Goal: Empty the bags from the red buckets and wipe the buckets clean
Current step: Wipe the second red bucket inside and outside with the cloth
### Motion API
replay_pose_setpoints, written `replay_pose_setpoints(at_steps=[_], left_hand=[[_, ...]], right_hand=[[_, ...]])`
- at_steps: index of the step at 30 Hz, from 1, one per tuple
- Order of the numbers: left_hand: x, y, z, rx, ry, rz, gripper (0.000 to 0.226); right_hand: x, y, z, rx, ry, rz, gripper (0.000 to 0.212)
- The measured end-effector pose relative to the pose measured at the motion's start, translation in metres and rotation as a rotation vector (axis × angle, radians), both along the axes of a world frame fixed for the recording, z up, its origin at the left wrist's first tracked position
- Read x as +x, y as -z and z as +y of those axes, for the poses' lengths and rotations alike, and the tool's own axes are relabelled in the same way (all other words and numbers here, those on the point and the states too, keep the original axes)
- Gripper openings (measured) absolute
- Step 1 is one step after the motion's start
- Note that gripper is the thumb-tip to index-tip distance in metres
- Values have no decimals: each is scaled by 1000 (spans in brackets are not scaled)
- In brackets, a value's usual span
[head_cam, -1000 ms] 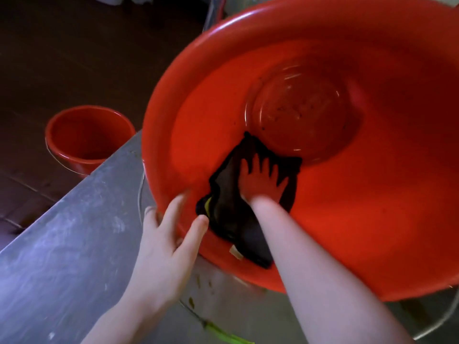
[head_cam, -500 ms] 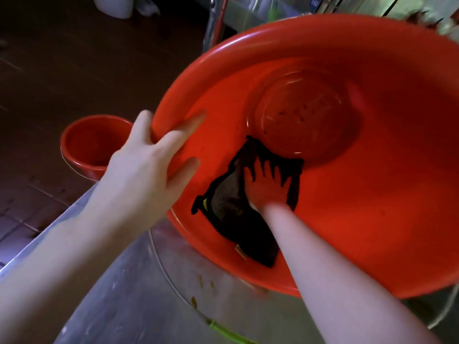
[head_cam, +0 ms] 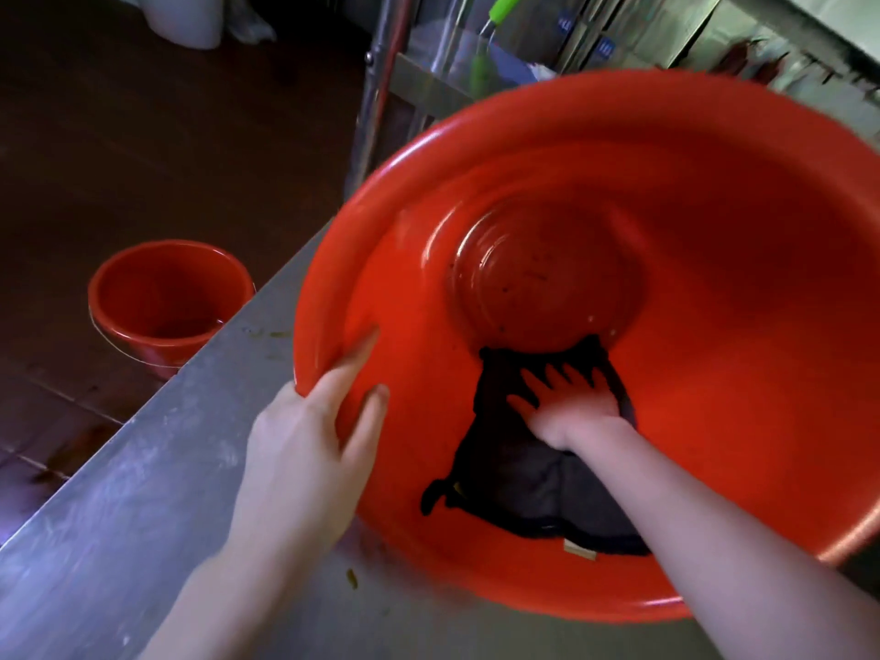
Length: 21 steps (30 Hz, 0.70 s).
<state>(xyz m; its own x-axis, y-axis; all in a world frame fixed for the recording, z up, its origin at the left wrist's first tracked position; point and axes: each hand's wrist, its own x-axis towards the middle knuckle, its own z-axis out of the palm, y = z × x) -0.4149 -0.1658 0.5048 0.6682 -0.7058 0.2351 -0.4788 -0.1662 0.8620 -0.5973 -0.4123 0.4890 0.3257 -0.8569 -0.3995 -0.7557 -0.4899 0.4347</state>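
A large red bucket (head_cam: 714, 364) lies tilted on the steel counter with its mouth toward me. My left hand (head_cam: 305, 450) grips its near left rim, thumb inside the wall. Inside the bucket, my right hand (head_cam: 571, 402) presses flat with spread fingers on a black cloth (head_cam: 505, 488) against the lower inner wall, just below the round bottom. Dark specks dot the bucket's bottom. A second, smaller red bucket (head_cam: 169, 297) stands upright on the floor to the left, with nothing visible inside it.
The steel counter (head_cam: 119, 507) runs diagonally, its edge dropping to a dark tiled floor at left. Metal shelving with a green-handled tool (head_cam: 495, 21) stands behind the bucket. White sacks (head_cam: 190, 16) sit on the floor at the far top left.
My left hand slid down the rim from the upper left to the near left edge. The right hand and cloth shifted right, closer under the bucket's bottom. The view pulled back.
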Motion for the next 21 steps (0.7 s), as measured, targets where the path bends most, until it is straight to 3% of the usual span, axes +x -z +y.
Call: replay_pose_setpoints(at_steps=[4,8,11,14,17,21], left_hand=[[-15,39,12,-44,-24,90,42],[-25,66,17,-60,-81,236,40],[-19,76,19,-87,-109,325,39],[-17,83,18,-111,-96,386,35],[-19,89,17,-119,-103,451,36],[-15,96,15,-108,-45,420,48]], right_hand=[[9,25,30,6,5,-149,63],[43,50,113,39,-270,-482,68],[61,57,150,79,-310,-638,73],[81,57,120,-16,-177,-596,72],[106,56,68,-14,126,-526,67],[127,55,42,3,346,-615,63]])
